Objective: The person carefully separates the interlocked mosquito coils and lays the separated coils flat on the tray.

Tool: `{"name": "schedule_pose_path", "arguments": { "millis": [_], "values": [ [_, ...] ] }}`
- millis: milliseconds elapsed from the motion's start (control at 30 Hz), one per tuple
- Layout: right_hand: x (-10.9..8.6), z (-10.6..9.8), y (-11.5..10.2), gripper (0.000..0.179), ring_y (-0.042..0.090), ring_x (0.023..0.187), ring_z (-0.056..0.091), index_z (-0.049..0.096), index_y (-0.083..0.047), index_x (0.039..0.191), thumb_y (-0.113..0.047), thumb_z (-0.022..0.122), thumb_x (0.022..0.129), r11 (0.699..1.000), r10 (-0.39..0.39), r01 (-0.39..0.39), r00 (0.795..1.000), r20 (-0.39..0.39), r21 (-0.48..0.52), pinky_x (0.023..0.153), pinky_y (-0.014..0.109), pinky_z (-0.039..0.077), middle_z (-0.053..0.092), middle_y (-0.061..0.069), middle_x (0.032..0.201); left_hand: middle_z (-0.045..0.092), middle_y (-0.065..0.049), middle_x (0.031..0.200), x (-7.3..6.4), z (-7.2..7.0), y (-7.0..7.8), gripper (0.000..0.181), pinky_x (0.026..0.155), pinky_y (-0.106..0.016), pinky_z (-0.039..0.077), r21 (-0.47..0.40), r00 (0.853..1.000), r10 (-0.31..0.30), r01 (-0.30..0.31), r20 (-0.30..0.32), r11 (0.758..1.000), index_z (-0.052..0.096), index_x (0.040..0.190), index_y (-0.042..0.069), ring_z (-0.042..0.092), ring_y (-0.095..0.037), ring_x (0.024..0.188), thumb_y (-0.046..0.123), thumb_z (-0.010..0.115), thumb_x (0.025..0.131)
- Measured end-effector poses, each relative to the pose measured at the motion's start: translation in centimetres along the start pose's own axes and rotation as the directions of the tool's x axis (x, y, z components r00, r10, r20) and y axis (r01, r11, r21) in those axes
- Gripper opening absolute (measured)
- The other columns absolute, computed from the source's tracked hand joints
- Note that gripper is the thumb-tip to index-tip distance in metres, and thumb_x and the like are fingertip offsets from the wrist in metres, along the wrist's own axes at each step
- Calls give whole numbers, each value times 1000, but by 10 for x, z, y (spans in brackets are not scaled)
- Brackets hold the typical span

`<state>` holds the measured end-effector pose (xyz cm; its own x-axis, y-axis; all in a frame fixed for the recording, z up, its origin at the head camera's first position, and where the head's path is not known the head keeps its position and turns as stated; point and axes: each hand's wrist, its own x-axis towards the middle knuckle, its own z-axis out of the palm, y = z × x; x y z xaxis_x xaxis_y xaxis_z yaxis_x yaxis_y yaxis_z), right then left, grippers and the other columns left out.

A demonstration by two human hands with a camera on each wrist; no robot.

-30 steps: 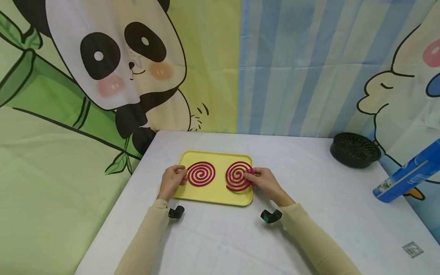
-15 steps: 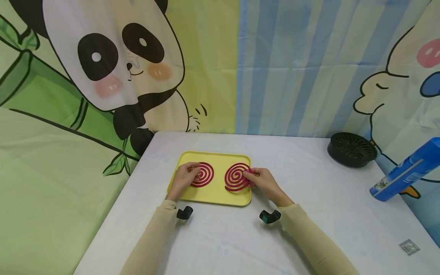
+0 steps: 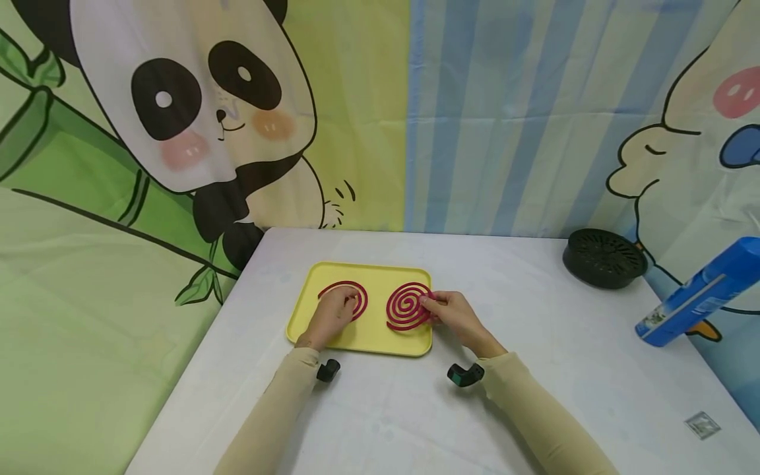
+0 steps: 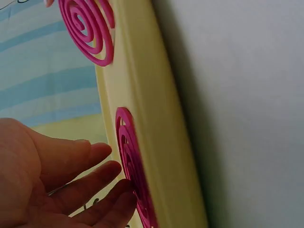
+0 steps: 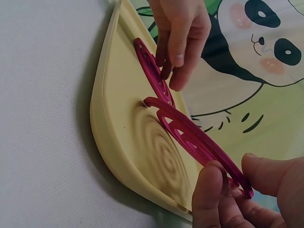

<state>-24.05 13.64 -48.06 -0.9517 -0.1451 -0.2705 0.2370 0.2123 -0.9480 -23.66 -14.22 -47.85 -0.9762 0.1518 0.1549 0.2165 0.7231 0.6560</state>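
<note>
Two magenta mosquito coils are at a yellow tray. The left mosquito coil lies on the tray, partly hidden in the head view by my left hand. My left fingers reach down to that coil, fingertips at its surface, thumb apart from them, not pinching it in the left wrist view. With thumb and fingers, my right hand pinches the outer edge of the right mosquito coil. That coil is raised and tilted over the tray, its spiral shadow falling beneath it.
A round black slotted holder stands at the table's back right. A blue spray can is at the right edge. A small square packet lies at the front right. A printed panda curtain hangs behind the table.
My left hand has moved right from the tray's left edge to over the left coil, covering much of it. My right hand keeps pinching the right coil in about the same place.
</note>
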Motion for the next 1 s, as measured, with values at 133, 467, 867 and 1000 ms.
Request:
{"name": "schedule_pose_path", "arguments": {
  "millis": [133,467,867,1000],
  "values": [
    [1,2,-1,36,12,77,65,66,1,122,-28,65,101,1000,1,-1,1000,2,-5,75,25,59,73,8,102,60,-10,79,-1,0,-4,16,63,-27,39,53,1000,25,-26,15,998,67,90,-1,45,-14,66,2,55,100],
    [5,10,-4,37,15,79,70,63,4,124,-26,62,102,1000,-3,3,999,38,20,83,33,62,69,12,105,53,-7,70,-5,-6,-14,19,65,-33,43,111,996,70,-64,-52,992,60,78,1,47,-17,67,0,59,97],
    [5,17,-10,34,18,81,68,64,5,122,-22,49,108,1000,10,-9,999,39,-21,86,36,62,63,10,96,71,-17,122,-6,15,22,34,83,-38,60,-55,997,19,-15,78,998,63,133,0,69,-24,102,11,61,101],
    [5,17,-9,34,20,79,70,64,6,121,-20,47,109,999,11,-9,1000,26,-52,83,35,63,64,12,93,72,-15,118,-2,23,25,34,76,-31,59,-71,994,7,1,112,997,63,133,0,68,-20,96,11,61,101]
  ]
}}
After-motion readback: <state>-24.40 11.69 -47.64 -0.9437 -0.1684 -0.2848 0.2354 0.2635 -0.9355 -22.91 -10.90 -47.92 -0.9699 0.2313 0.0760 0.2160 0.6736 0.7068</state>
